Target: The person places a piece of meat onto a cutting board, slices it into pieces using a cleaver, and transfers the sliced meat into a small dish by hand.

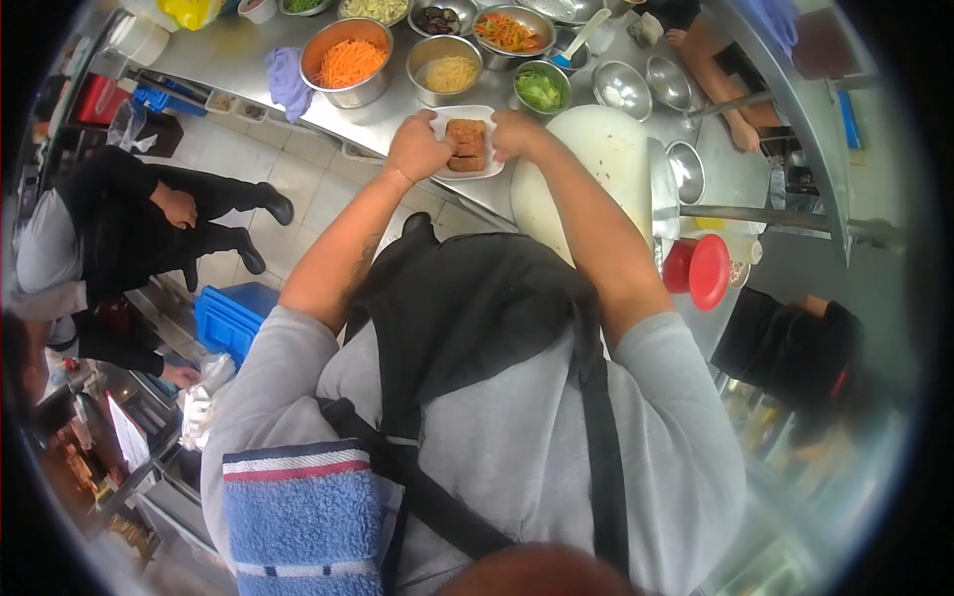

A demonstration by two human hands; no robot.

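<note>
A small white plate [481, 112] sits at the counter's front edge, between my two hands. Several browned, fried-looking rectangular pieces [465, 145] lie side by side on it; their exact kind is unclear. My left hand [419, 149] grips the plate's left side with bent fingers. On the opposite side, my right hand [519, 136] holds the rim, its fingertips partly hidden. Just beyond the plate stand a metal bowl of thin yellow shreds [449, 74] and a bowl of green leaves [539, 89]. A large white board [586, 164] lies beside my right forearm.
Shredded carrots [347, 64] fill a metal bowl at back left, near a purple cloth [288, 84]. A white-and-blue brush [581, 40] rests among several metal bowls. Red dishes [708, 273] stand at right. Other people are at left and right; a blue bin [229, 323] is behind left.
</note>
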